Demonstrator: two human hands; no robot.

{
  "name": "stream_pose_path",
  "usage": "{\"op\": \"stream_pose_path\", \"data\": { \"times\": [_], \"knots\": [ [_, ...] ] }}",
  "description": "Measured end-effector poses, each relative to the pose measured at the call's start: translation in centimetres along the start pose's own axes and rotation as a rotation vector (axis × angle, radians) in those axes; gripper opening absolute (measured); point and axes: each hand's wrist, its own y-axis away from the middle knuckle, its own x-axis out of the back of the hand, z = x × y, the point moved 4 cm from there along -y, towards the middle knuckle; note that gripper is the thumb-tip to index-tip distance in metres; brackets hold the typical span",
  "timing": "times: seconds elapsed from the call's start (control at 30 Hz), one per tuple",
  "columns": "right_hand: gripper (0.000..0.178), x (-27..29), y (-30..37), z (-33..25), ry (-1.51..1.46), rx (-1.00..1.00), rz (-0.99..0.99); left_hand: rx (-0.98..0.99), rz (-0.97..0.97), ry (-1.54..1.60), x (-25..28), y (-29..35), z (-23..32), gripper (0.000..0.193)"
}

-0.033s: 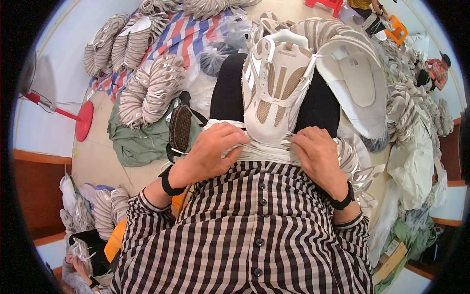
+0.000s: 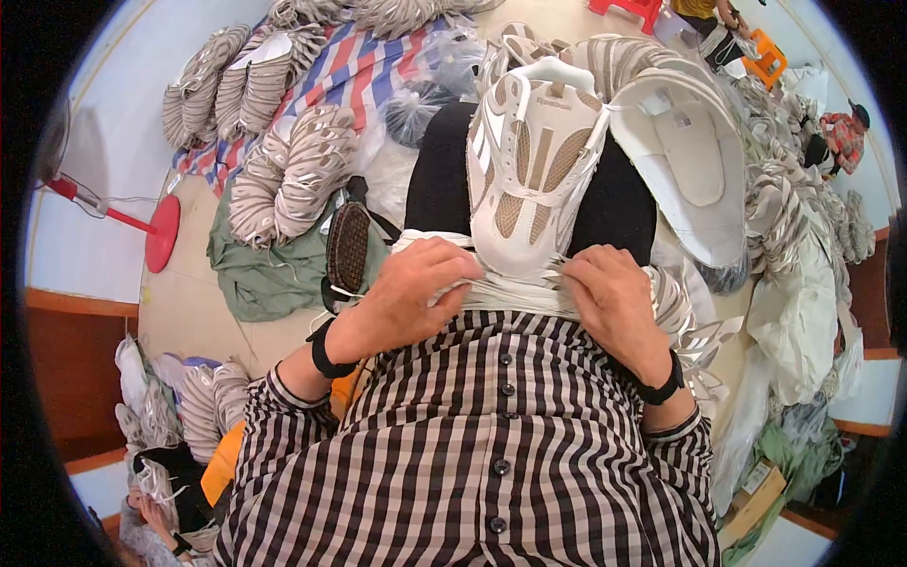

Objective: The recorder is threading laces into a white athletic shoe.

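Note:
A beige and white sneaker upper [image 2: 534, 180] rests on my lap between my black-trousered thighs, its rounded toe pointing at me. Below that toe, a bundle of white shoelaces [image 2: 520, 298] lies across my waist. My left hand [image 2: 416, 288] is at the left part of the bundle, its fingers curled closed on the laces. At the right part, my right hand [image 2: 614, 298] pinches laces with the fingertips close to the toe. Both hands are apart from each other, on either side of the toe. Exactly how many laces each one grips is hidden.
Nested sneaker uppers [image 2: 652, 57] curve away at the right, ending in a white underside [image 2: 690, 161]. A bundle of uppers [image 2: 293, 175] lies on green cloth [image 2: 255, 274] at left. A red stand base [image 2: 163, 233] is farther left. Other people work at the edges.

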Motion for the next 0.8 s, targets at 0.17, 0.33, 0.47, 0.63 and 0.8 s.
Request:
{"op": "stream_pose_path", "data": {
  "times": [0.17, 0.33, 0.47, 0.63, 0.8],
  "knots": [
    [0.013, 1.0, 0.0, -1.1, -0.022, -0.008, -0.084, 0.021, -0.039, 0.115, -0.7, -0.4, 0.9, 0.03],
    [0.011, 3.8, 0.7, -5.9, -0.465, 0.074, -0.271, -0.203, -0.129, 0.227, -0.9, -1.7, 4.2, 0.032],
    [0.013, 6.9, 1.5, -5.7, -0.487, 0.093, -0.246, -0.112, -0.47, 0.362, 1.9, -1.0, 5.6, 0.024],
    [0.011, 8.9, 4.5, -3.8, -0.458, -0.171, -0.319, 0.008, -0.301, 0.446, 8.5, 1.3, 6.6, 0.013],
    [0.017, 11.1, 6.2, -2.8, -0.438, -0.17, -0.233, -0.041, 0.418, -0.083, 16.7, 5.4, 8.5, 0.016]
  ]
}}
